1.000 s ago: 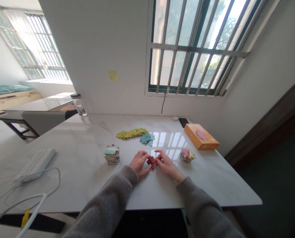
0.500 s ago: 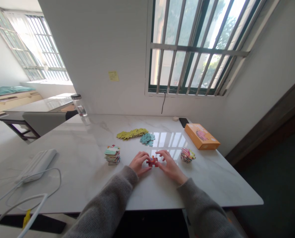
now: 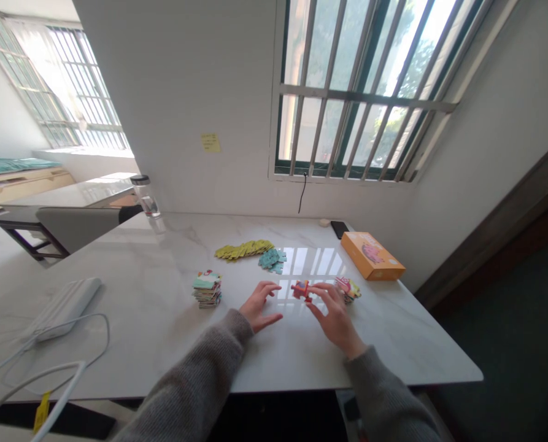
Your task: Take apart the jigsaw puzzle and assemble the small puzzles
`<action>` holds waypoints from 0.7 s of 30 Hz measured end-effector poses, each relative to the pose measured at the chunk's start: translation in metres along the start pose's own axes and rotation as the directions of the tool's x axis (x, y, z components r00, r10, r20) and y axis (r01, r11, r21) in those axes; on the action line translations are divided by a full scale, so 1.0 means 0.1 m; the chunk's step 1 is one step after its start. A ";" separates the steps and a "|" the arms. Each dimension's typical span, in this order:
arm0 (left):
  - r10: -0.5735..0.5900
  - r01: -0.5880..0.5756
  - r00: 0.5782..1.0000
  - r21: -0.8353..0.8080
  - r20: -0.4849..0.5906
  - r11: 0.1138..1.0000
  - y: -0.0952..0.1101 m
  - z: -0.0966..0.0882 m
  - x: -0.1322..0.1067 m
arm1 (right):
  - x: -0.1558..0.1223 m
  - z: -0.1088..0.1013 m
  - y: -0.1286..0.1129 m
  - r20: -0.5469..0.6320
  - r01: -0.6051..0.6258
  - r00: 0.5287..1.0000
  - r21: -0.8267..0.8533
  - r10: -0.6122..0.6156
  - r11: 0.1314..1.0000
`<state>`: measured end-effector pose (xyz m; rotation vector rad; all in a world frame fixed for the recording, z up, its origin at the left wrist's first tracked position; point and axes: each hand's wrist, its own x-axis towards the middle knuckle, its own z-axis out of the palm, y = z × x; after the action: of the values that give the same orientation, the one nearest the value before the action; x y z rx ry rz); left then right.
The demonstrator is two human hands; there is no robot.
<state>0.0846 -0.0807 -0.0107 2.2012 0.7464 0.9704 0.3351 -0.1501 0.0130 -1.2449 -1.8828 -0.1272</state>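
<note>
Between thumb and fingers, my right hand (image 3: pixel 332 310) grips a red puzzle piece (image 3: pixel 300 290) with a bit of blue on it, just above the table. My left hand (image 3: pixel 261 307) is held to its left, thumb and fingers apart, with nothing in it. A stack of puzzle pieces (image 3: pixel 207 290) stands left of my left hand. Another stack of pieces (image 3: pixel 348 290) is partly hidden behind my right hand. Farther back lie a spread row of yellow-green pieces (image 3: pixel 243 250) and a small heap of teal pieces (image 3: pixel 272 260).
An orange box (image 3: pixel 372 256) sits at the right, with a black phone (image 3: pixel 339 229) behind it. A clear bottle (image 3: pixel 145 196) stands at the back left. On the left, a white power strip (image 3: pixel 69 309) and looping cables (image 3: pixel 78 368) lie on the marble-patterned table (image 3: pixel 140 344).
The red puzzle piece has moved right with my right hand, toward the right stack. My left hand has let go of it and opened.
</note>
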 end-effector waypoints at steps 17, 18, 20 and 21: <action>0.016 -0.015 1.000 0.152 -0.009 0.988 -0.06 0.02 0.01 | -0.27 -0.50 0.77 -0.145 -0.304 0.952 -0.391 0.268 0.869; 0.017 -0.015 1.000 0.165 -0.012 0.986 -0.05 0.02 0.01 | -0.25 -0.51 0.73 -0.163 -0.302 0.952 -0.408 0.257 0.862; 0.011 -0.004 0.999 0.203 -0.035 0.979 -0.04 0.01 0.02 | -0.21 -0.53 0.61 -0.178 -0.274 0.960 -0.420 0.218 0.865; 0.001 0.011 0.998 0.226 -0.057 0.974 -0.04 0.00 0.03 | -0.18 -0.52 0.53 -0.162 -0.243 0.968 -0.401 0.192 0.883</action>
<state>0.0855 -0.0765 -0.0127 2.3729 0.9289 0.9907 0.4109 -0.1624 0.0154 -1.6923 -1.6472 -0.4956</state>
